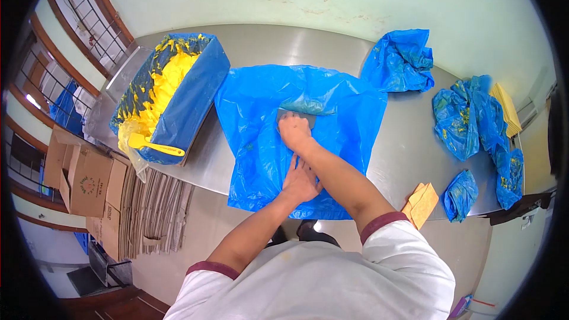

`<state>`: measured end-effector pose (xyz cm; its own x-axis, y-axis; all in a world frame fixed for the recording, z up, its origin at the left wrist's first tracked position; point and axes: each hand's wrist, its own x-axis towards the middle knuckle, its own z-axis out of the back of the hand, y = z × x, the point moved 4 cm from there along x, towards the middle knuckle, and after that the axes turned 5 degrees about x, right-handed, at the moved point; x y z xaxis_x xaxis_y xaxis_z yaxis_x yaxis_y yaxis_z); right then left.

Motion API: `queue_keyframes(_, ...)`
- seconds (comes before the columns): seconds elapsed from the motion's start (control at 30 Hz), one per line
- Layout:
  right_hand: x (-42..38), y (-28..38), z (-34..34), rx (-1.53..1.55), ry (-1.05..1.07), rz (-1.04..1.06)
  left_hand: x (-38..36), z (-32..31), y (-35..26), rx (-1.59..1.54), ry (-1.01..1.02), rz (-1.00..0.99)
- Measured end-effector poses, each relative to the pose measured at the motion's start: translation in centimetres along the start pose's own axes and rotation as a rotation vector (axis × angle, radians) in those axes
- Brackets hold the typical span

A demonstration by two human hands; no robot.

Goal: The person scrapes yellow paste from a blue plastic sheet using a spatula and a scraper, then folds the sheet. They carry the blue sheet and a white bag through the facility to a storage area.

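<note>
A large blue plastic bag [261,166] lies spread flat on the steel table in front of me. My right hand [294,131] is closed on a flat grey scraper [312,120] and presses it to the bag's middle. Just beyond the scraper runs a greenish bulge [302,104], apparently something inside or under the film. Nearer my body, my left hand [303,181] lies flat on the bag with its fingers stretched out, close below the right wrist.
At the left stands a blue-lined crate [198,98] of yellow paste [169,86], a yellow spatula [155,144] on its near rim. Crumpled blue bags [403,62] lie to the right on the steel table [269,44]. An orange cloth [421,204] sits at the front edge. Cardboard boxes [86,178] are stacked lower left.
</note>
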<state>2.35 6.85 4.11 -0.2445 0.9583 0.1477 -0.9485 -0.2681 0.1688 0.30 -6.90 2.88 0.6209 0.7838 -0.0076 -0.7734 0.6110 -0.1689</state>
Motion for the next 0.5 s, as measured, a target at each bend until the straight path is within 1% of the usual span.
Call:
queue_keyframes(0.07, 0.1, 0.1, -0.1, -0.006, -0.016, -0.015, -0.1, -0.2, -0.1, 0.001, 0.009, -0.013)
queue_keyframes(0.17, -1.1, 1.2, 0.7, 0.003, 0.006, 0.008, 0.0, 0.1, -0.2, -0.048, 0.113, 0.019)
queue_keyframes(0.2, -1.4, 1.4, 1.0, 0.006, 0.022, 0.024, 0.2, 0.1, -0.1, -0.040, 0.059, 0.006)
queue_keyframes(0.27, -1.1, 1.8, 0.7, -0.048, -0.028, 0.028, 0.0, -0.2, -0.2, -0.027, -0.036, -0.027)
queue_keyframes(0.3, -0.8, 2.1, 0.5, -0.073, -0.055, 0.027, 0.1, 0.0, -0.2, -0.012, -0.049, -0.041)
queue_keyframes(0.4, 1.0, 2.4, -0.3, -0.077, -0.001, -0.044, 0.0, 0.0, -0.2, 0.019, -0.078, -0.070)
queue_keyframes(0.47, 1.4, 2.5, -0.2, -0.088, -0.050, -0.064, 0.1, -0.5, 0.0, 0.025, -0.101, -0.060)
queue_keyframes(0.5, 1.4, 2.6, 0.1, -0.094, -0.074, -0.073, 0.0, -0.2, -0.1, -0.005, -0.056, -0.045)
